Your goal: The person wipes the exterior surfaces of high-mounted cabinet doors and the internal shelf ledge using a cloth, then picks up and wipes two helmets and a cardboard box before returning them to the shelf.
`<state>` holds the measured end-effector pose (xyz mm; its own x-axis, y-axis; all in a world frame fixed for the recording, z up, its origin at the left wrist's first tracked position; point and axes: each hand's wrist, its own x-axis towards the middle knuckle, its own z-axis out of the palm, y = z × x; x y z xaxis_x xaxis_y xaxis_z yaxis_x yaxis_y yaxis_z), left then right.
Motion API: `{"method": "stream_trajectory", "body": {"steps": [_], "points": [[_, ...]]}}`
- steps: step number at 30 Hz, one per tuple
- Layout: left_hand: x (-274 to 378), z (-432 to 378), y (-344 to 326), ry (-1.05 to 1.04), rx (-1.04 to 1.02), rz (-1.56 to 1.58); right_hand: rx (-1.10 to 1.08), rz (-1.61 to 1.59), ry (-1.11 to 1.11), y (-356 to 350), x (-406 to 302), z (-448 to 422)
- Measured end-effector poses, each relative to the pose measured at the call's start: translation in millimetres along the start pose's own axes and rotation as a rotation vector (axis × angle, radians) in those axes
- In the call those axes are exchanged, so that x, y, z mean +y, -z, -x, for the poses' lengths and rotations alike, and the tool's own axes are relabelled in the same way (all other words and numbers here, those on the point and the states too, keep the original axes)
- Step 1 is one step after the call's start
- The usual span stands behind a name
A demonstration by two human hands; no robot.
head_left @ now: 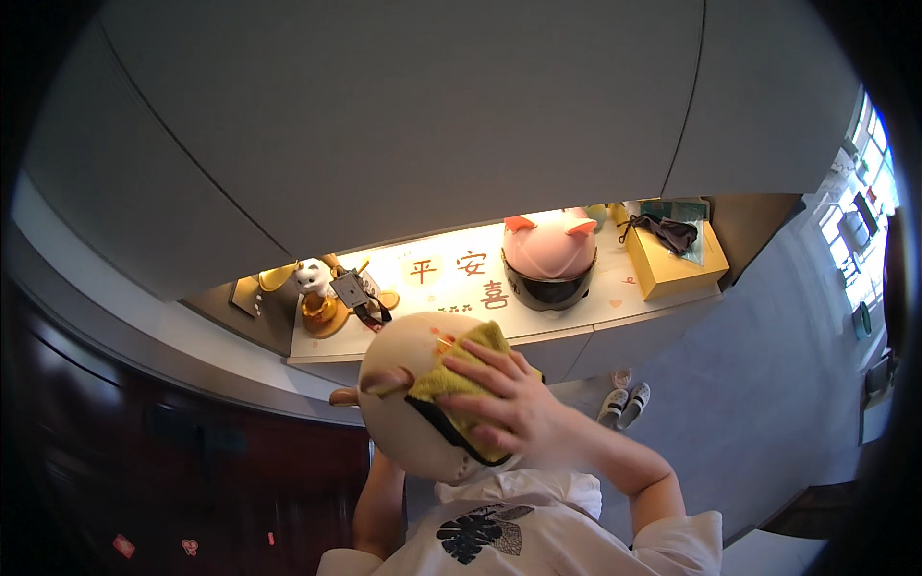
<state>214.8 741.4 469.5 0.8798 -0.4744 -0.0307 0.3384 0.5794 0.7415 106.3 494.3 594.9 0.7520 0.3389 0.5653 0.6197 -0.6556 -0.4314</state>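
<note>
A cream-coloured helmet (pixel 392 342) with small brown horn- or ear-like projections (pixel 387 380) is held up in front of my chest. My right hand (pixel 508 399) presses a yellow cloth (pixel 439 381) against its side, fingers spread over the fabric. A dark band (pixel 441 423), perhaps the visor, shows beside the cloth. Small orange markings (pixel 444 342) sit near the cloth's upper edge. My left forearm (pixel 379 486) rises towards the underside of the helmet, which hides my left hand.
A lit cabinet niche holds a pink helmet with ears (pixel 549 248), a yellow box (pixel 677 266) under a dark cloth item (pixel 670 234), and a white cat figurine (pixel 312 277) beside a golden pot (pixel 319 308). Grey cabinet doors (pixel 432 122) overhang it. White clogs (pixel 624 405) stand on the floor.
</note>
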Motion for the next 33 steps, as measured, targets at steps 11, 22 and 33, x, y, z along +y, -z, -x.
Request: {"method": "stream_trajectory", "body": {"steps": [11, 22, 33], "points": [[-21.5, 5.1, -6.9, 0.196, -0.039, 0.098, -0.526, -0.833, -0.438, -11.8, 79.6, -74.8], [-31.8, 22.0, 1.5, 0.177, -0.043, 0.196, -0.355, -0.492, -0.152, -18.5, 60.3, -24.1], [-33.9, 48.4, 7.9, -0.015, 0.004, 0.119, 0.184, -0.117, -0.351, -69.3, 0.4, 49.3]]}}
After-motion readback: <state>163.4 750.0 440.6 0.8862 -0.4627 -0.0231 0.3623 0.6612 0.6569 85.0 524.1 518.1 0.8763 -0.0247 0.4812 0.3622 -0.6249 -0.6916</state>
